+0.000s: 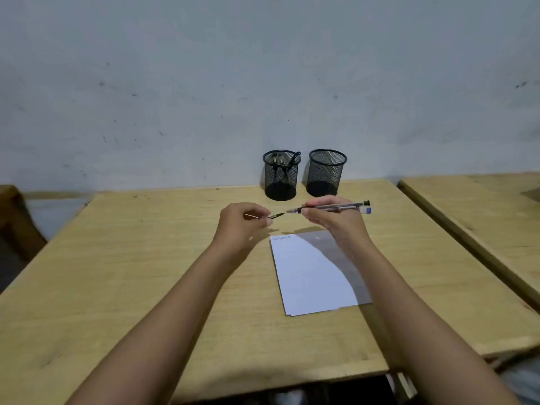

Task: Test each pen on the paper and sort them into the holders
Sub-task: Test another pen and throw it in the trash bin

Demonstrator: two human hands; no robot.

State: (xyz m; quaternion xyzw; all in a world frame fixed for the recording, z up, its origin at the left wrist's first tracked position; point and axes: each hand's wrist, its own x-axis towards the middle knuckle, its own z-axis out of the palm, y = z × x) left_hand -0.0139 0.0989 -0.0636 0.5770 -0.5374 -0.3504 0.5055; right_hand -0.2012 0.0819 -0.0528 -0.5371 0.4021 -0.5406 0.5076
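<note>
A sheet of paper [309, 276] lies flat on the desk [146, 273], a little right of the middle and well in from the near edge. A line of scribbles [282, 238] runs along the paper's far left corner, and the right forearm's shadow covers its right side.

Both hands hover just past the paper's far edge. The left hand [242, 220] pinches a short dark piece [276, 215] between fingertips; whether it is a cap is unclear. The right hand [333, 217] is curled around a clear pen [347, 206], its tip pointing left toward the dark piece but not touching it. A second, blue-ended pen [367, 211] sits in the same grip.

At the desk's far edge, two black mesh holders stand upright, close together but apart. The left holder [280, 182] has several pens [282, 160] leaning inside. Through the right holder [325, 173], only its dark bottom shows.

A second desk [482, 206] stands beyond the right edge, and a scuffed wall [263, 83] is behind everything.
</note>
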